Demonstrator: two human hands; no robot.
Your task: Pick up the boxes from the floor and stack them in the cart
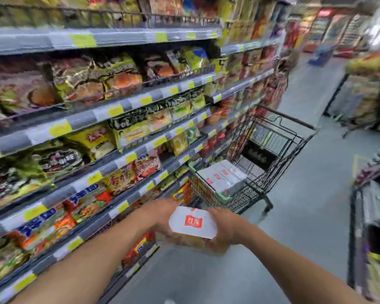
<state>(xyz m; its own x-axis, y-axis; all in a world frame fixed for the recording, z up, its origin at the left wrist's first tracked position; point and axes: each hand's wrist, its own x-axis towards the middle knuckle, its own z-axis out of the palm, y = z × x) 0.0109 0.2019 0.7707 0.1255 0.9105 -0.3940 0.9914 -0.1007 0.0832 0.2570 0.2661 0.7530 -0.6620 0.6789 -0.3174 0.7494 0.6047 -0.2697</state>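
Note:
Both my hands hold one white box point(192, 222) with a red square label, out in front of me above the aisle floor. My left hand point(160, 216) grips its left side and my right hand point(225, 227) its right side. Ahead stands a black wire cart point(279, 154) beside the shelves. In the cart's near end lie several white boxes with red labels point(223, 177), packed side by side. The cart is about an arm's length beyond the held box.
Long shelves point(119, 110) of packaged noodles run along the left. Another dark rack point(371, 216) stands at the right, and a display stand point(364, 93) further back. Grey floor point(305, 194) lies between them. The picture is blurred by motion.

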